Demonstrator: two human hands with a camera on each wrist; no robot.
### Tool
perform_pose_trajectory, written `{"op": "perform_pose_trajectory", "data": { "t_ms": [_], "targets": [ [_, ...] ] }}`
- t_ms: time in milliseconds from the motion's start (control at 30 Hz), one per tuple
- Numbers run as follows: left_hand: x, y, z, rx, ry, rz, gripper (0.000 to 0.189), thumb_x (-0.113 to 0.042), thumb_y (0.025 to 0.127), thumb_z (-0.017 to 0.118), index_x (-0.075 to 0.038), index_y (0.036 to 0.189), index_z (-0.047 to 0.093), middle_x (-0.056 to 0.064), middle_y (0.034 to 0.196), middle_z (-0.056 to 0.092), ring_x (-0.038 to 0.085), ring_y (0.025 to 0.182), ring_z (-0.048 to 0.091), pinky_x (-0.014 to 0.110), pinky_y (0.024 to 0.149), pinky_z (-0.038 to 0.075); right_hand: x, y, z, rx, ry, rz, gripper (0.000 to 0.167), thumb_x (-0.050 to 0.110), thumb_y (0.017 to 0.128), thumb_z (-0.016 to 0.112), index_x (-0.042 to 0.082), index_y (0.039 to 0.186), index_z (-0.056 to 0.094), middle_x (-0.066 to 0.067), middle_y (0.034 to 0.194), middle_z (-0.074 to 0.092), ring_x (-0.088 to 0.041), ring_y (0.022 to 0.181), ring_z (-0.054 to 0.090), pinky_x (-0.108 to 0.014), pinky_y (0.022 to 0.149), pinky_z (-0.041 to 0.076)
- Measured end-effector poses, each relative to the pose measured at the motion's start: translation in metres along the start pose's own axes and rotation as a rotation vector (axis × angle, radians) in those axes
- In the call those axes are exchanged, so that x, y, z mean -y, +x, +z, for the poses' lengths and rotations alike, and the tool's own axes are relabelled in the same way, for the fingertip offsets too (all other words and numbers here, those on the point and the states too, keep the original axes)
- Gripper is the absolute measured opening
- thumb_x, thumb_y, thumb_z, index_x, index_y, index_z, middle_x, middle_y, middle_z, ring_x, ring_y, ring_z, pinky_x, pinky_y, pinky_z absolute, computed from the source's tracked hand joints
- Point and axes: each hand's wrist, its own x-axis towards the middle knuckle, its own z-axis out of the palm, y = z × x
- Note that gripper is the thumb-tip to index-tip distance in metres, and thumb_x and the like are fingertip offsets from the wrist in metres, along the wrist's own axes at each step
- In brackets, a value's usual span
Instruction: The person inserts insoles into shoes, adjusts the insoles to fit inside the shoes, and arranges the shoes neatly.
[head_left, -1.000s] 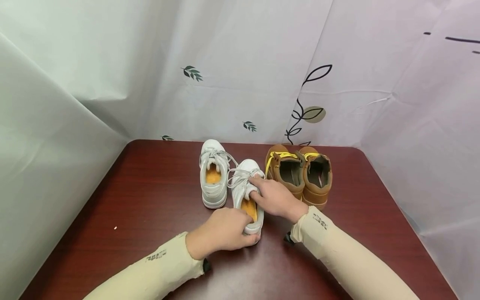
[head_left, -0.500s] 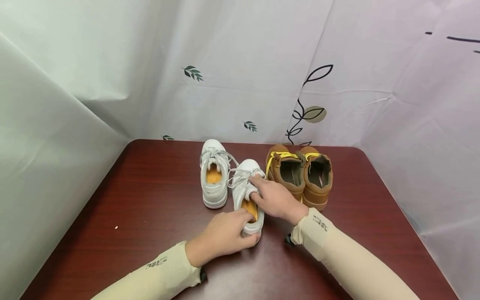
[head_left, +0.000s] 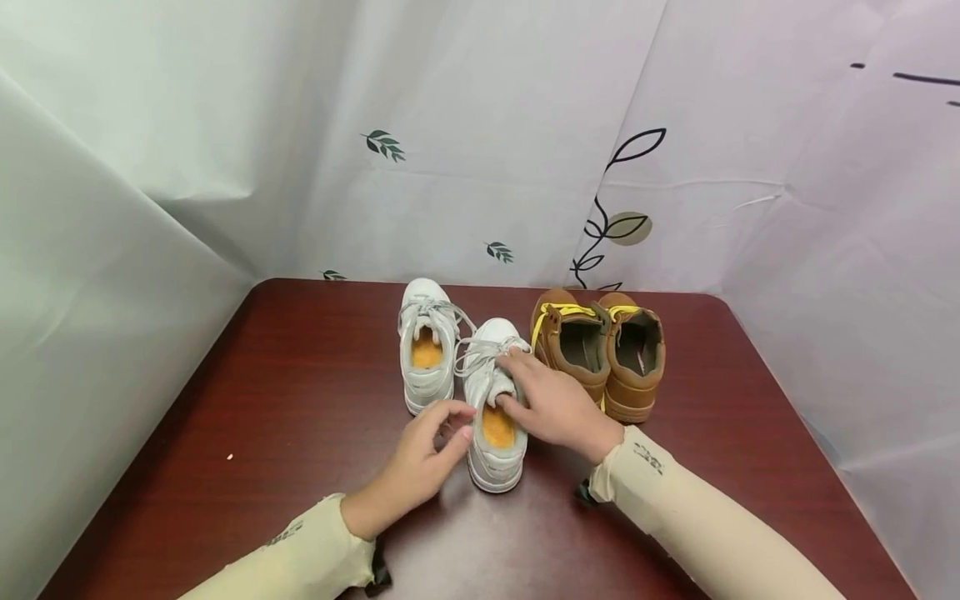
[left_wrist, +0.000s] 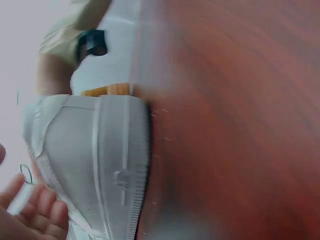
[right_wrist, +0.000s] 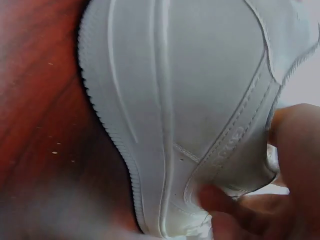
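Observation:
A white sneaker point(head_left: 497, 467) with an orange insole stands upright on the dark red table, toe pointing away. On its right side, my right hand point(head_left: 558, 406) holds the upper by the laces and tongue, thumb at the opening. The right wrist view shows fingers against the side of this sneaker point(right_wrist: 215, 75). Just left of the heel is my left hand point(head_left: 412, 467), fingers loosely bent, gripping nothing. In the left wrist view the relaxed fingers lie beside the sneaker point(left_wrist: 75, 155). Its mate, another white sneaker point(head_left: 426, 293), stands farther back to the left.
Behind my right hand stand two brown shoes, a left one point(head_left: 592, 381) and a right one point(head_left: 633, 392), with yellow laces. A tiny white speck point(head_left: 230, 457) lies on the table point(head_left: 315, 358). White curtains point(head_left: 465, 125) with leaf prints surround the table.
My left hand has let go of the sneaker's heel and moved left, its fingers spreading apart. The right hand still holds the shoe, and the sneakers stay about where they were.

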Motion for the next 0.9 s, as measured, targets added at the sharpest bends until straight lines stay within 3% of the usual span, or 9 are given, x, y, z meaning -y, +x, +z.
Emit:
{"op": "perform_pose_trajectory", "data": {
  "t_ms": [167,267,400,533,700,900],
  "targets": [
    [-0.006,0.011,-0.002,-0.016,-0.229,-0.437,0.030,-0.016,0.101,0.056,-0.004,0.128,0.062,0.015,0.119,0.066,0.025,0.100,0.064,0.041,0.087,0.054,0.008,-0.016,-0.006,-0.210,0.004,-0.099,0.032,0.030,0.094,0.062,0.015,0.122,0.066,-0.002,0.121,0.062,-0.016,0.097,0.066,-0.037,0.075,0.057],
    [-0.004,0.015,-0.001,-0.005,-0.345,-0.574,0.039,-0.018,0.103,0.050,0.002,0.136,0.055,0.022,0.133,0.057,0.037,0.112,0.061,0.051,0.098,0.049,0.017,-0.027,-0.009,-0.217,0.060,-0.175,0.020,0.027,0.095,0.062,0.017,0.110,0.071,0.005,0.103,0.064,-0.009,0.082,0.062,-0.030,0.069,0.054],
    [0.003,0.018,0.001,0.026,-0.478,-0.633,0.050,-0.020,0.104,0.044,0.010,0.144,0.041,0.029,0.145,0.044,0.046,0.132,0.047,0.056,0.110,0.038,0.029,-0.041,-0.008,-0.079,0.081,-0.223,0.025,0.039,0.098,0.060,0.019,0.109,0.072,0.009,0.098,0.066,-0.005,0.078,0.062,-0.027,0.067,0.053],
    [0.009,0.020,0.004,0.065,-0.539,-0.655,0.056,-0.023,0.105,0.042,0.012,0.148,0.032,0.031,0.150,0.039,0.047,0.138,0.041,0.056,0.114,0.034,0.037,-0.049,0.000,0.038,-0.027,-0.239,0.036,0.054,0.094,0.062,0.021,0.105,0.070,0.011,0.095,0.065,-0.005,0.077,0.061,-0.028,0.065,0.052],
    [0.012,0.022,0.007,0.082,-0.567,-0.669,0.057,-0.024,0.105,0.041,0.011,0.149,0.030,0.032,0.149,0.040,0.045,0.137,0.042,0.055,0.114,0.034,0.041,-0.055,0.007,0.000,-0.102,-0.250,0.030,0.051,0.088,0.071,0.022,0.085,0.062,0.014,0.075,0.052,-0.006,0.065,0.050,-0.028,0.058,0.045],
    [0.014,0.025,0.007,0.080,-0.590,-0.693,0.058,-0.023,0.104,0.045,0.010,0.150,0.030,0.030,0.150,0.040,0.045,0.139,0.041,0.055,0.114,0.033,0.047,-0.064,0.012,-0.093,-0.090,-0.266,0.028,0.044,0.087,0.074,0.023,0.080,0.057,0.013,0.072,0.049,-0.008,0.068,0.052,-0.030,0.063,0.046]
  ]
}}
